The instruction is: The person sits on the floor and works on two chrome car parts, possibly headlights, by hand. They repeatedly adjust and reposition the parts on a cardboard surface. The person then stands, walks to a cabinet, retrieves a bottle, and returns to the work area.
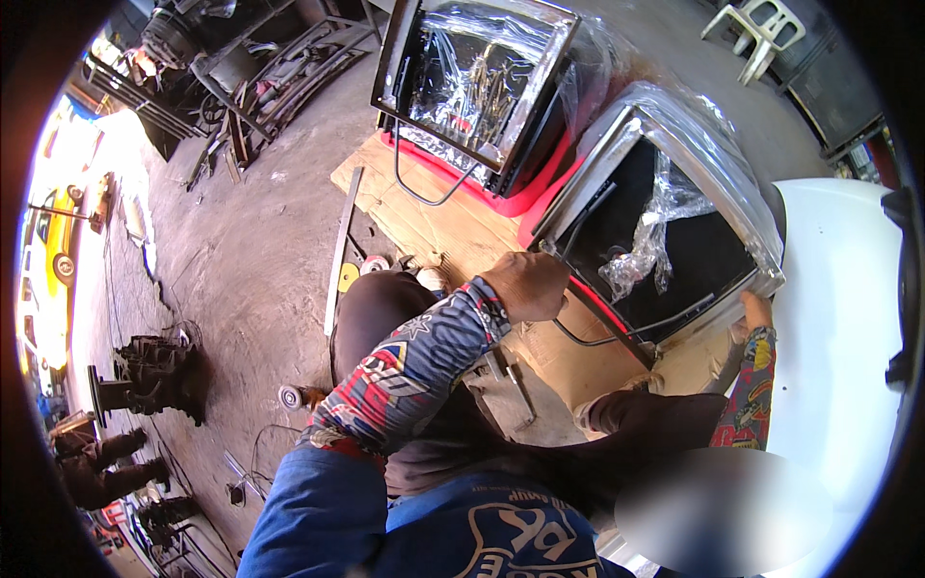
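An upturned car seat [617, 306] with red trim and a black underside lies in front of me, partly wrapped in clear plastic. A rectangular metal seat frame [699, 173] lies over its underside. My left hand [530, 286] is closed in a fist at the frame's left corner; what its fingers hold is hidden. Beside that fist, a thin bent metal bar [585, 340] runs along the seat's near edge. My right hand [758, 313] grips the frame's near right corner, its fingers partly hidden.
Another upturned seat [506, 202] with a frame stands farther off on the flattened cardboard [371, 173]. A white panel [833, 318] is close on the right. To the left are a flat metal bar [342, 250], an angle grinder [299, 396] and a dark gearbox-like part [154, 376].
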Demonstrator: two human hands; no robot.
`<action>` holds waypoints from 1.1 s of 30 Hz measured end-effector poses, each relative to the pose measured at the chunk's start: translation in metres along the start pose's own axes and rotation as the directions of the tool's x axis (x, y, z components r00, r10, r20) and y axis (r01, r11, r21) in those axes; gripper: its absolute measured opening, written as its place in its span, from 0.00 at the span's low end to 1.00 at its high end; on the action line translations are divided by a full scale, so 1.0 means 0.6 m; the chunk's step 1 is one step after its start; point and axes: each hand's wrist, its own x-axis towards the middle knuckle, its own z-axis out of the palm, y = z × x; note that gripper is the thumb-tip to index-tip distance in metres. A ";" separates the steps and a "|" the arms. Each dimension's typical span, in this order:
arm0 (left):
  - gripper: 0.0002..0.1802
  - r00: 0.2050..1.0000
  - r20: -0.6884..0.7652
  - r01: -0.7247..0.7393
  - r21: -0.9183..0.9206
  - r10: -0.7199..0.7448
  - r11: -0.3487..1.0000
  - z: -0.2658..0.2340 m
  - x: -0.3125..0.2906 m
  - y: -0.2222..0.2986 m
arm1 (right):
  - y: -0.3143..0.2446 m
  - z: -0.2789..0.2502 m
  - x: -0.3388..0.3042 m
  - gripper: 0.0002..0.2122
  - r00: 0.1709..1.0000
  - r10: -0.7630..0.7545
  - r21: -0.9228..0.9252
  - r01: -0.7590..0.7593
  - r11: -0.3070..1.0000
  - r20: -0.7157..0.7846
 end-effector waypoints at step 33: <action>0.12 0.999 -0.025 0.020 -0.002 -0.020 1.000 -0.013 -0.011 0.005 | -0.006 0.000 -0.023 0.28 1.000 -0.017 0.031 0.016 0.999 0.024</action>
